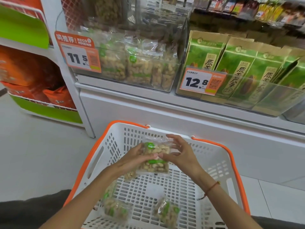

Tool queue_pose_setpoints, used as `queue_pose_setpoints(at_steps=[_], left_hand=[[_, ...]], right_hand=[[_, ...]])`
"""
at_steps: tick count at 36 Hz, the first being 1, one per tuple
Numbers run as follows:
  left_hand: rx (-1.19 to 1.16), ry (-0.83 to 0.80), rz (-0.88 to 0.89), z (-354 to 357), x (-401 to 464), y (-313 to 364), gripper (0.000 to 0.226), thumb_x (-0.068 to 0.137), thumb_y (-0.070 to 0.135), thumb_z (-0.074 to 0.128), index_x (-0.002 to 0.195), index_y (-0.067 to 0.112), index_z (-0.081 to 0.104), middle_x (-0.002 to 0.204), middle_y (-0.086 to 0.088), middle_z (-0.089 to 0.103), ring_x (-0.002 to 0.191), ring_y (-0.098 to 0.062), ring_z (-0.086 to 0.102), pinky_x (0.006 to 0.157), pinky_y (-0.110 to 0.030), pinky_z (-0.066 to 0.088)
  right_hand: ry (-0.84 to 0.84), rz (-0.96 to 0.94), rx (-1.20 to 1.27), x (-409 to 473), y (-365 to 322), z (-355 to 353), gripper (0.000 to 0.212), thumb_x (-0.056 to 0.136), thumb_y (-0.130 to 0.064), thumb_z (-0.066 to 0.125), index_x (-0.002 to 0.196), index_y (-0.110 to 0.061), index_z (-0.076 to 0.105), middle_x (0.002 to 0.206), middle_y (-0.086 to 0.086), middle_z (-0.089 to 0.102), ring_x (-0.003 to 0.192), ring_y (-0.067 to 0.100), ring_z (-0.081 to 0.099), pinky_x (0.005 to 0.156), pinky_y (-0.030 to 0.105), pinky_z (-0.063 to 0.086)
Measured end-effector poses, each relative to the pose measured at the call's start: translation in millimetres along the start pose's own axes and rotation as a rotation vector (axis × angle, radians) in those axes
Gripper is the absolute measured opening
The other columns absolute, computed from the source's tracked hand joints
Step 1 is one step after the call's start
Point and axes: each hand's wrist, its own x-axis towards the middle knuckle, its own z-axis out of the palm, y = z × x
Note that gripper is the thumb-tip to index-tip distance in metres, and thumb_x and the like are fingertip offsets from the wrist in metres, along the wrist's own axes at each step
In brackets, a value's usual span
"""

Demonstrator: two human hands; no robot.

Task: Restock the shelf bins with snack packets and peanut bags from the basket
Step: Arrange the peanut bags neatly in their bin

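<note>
Right now you have a peanut bag (155, 158) lifted above the basket (231, 164), held between both hands. Your left hand (132, 160) comes in from the side with its fingers curled round the bag's left edge and the thumb across the front; your right hand (179, 153) pinches the right edge with thumb and lower fingers, while the upper fingers stand loosely spread over the top seam. Holding it at both edges keeps the soft, slippery film flat and label-up, which probably helps you square it before it goes upright into the bin. A second bag seems to hang just below and behind the first, under your left hand, but I cannot tell whether you grip it too.

Two more bags lie flat on the basket floor, one at the near left (113, 207) and one near the middle (167, 212), well apart, so I judge the restocking partly done. The basket sits on the floor directly below the shelf, which keeps the lift short.

Up and to the left, the clear bin (171, 86) behind the 11.5 tag (79, 57) already holds matching bags standing on edge, with room above them. Beside it on the right, green packets (237, 70) fill the bin with the 12.8 tag (200, 82).
</note>
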Motion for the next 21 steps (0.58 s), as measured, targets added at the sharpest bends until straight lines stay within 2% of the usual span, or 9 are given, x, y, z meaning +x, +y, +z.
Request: queue_pose_setpoints(at_steps=[3, 7, 8, 11, 14, 16, 18, 19, 21], left_hand=[[-0.054, 0.086, 0.071, -12.3, -3.2, 8.8, 0.101, 0.057, 0.067, 0.071, 0.143, 0.033, 0.03, 0.145, 0.011, 0.036, 0.132, -0.011, 0.038, 0.103, -0.026, 0.031], [-0.079, 0.153, 0.182, -23.6, -6.9, 34.5, 0.098, 0.056, 0.07, 0.076, 0.14, 0.038, 0.037, 0.141, 0.015, 0.046, 0.129, -0.006, 0.044, 0.108, -0.037, 0.037], [-0.07, 0.169, 0.216, -26.5, -8.7, 43.2, 0.095, 0.057, 0.069, 0.076, 0.139, 0.041, 0.037, 0.138, 0.019, 0.047, 0.126, -0.001, 0.045, 0.106, -0.034, 0.039], [0.003, 0.253, 0.328, -36.4, -21.5, 77.5, 0.059, 0.065, 0.06, 0.071, 0.118, 0.051, 0.046, 0.114, 0.037, 0.056, 0.108, 0.016, 0.05, 0.089, -0.01, 0.04], [0.123, 0.369, 0.465, -51.7, -40.1, 114.0, 0.043, 0.068, 0.06, 0.068, 0.107, 0.051, 0.052, 0.113, 0.043, 0.048, 0.109, 0.022, 0.042, 0.094, -0.012, 0.035], [0.204, 0.42, 0.532, -67.3, -46.1, 132.5, 0.065, 0.064, 0.073, 0.063, 0.122, 0.049, 0.046, 0.138, 0.037, 0.032, 0.132, 0.01, 0.028, 0.108, -0.022, 0.026], [0.267, 0.477, 0.482, -81.6, -52.0, 152.4, 0.103, 0.052, 0.086, 0.052, 0.142, 0.046, 0.02, 0.143, 0.036, 0.002, 0.134, 0.013, 0.002, 0.113, -0.024, 0.008], [0.277, 0.496, 0.49, -90.1, -54.1, 162.4, 0.107, 0.051, 0.087, 0.048, 0.143, 0.045, 0.015, 0.139, 0.036, 0.001, 0.13, 0.015, -0.001, 0.112, -0.022, 0.005], [0.311, 0.513, 0.531, -106.3, -57.5, 185.0, 0.088, 0.055, 0.088, 0.043, 0.132, 0.047, 0.029, 0.143, 0.035, 0.015, 0.133, 0.012, 0.01, 0.114, -0.026, 0.009]], right_hand=[[0.04, -0.011, -0.061, 3.5, -13.7, 0.9, 0.078, 0.068, -0.033, 0.083, 0.133, -0.037, 0.039, 0.128, -0.025, 0.041, 0.112, -0.006, 0.045, 0.084, 0.015, 0.043], [-0.135, 0.079, 0.091, 5.6, -42.7, 0.3, 0.076, 0.064, -0.052, 0.079, 0.131, -0.034, 0.047, 0.131, -0.016, 0.054, 0.123, 0.006, 0.049, 0.097, 0.026, 0.043], [-0.179, 0.051, 0.096, 5.4, -54.1, -0.1, 0.072, 0.064, -0.052, 0.077, 0.128, -0.033, 0.051, 0.127, -0.014, 0.059, 0.121, 0.006, 0.052, 0.098, 0.027, 0.044], [-0.21, -0.037, 0.137, 9.6, -92.3, -3.7, 0.059, 0.065, -0.038, 0.078, 0.119, -0.025, 0.057, 0.115, -0.011, 0.068, 0.107, 0.004, 0.062, 0.084, 0.016, 0.05], [-0.221, -0.097, 0.143, 17.3, -130.4, -6.0, 0.058, 0.065, -0.035, 0.084, 0.114, -0.019, 0.058, 0.113, -0.006, 0.069, 0.106, 0.007, 0.063, 0.089, 0.025, 0.05], [-0.216, -0.162, 0.136, 23.3, -154.5, -4.7, 0.065, 0.059, -0.043, 0.085, 0.112, -0.018, 0.058, 0.11, -0.005, 0.07, 0.104, 0.009, 0.065, 0.09, 0.027, 0.049], [-0.188, -0.228, 0.153, 30.6, -179.2, -1.1, 0.057, 0.06, -0.037, 0.08, 0.111, -0.019, 0.061, 0.105, -0.007, 0.072, 0.1, 0.007, 0.066, 0.08, 0.018, 0.05], [-0.179, -0.258, 0.163, 35.7, -191.6, 1.4, 0.053, 0.062, -0.036, 0.077, 0.11, -0.019, 0.063, 0.104, -0.007, 0.072, 0.099, 0.007, 0.066, 0.077, 0.015, 0.05], [-0.168, -0.282, 0.176, 45.9, -215.0, 7.0, 0.053, 0.062, -0.04, 0.076, 0.11, -0.02, 0.065, 0.106, -0.005, 0.072, 0.102, 0.009, 0.066, 0.081, 0.019, 0.051]])
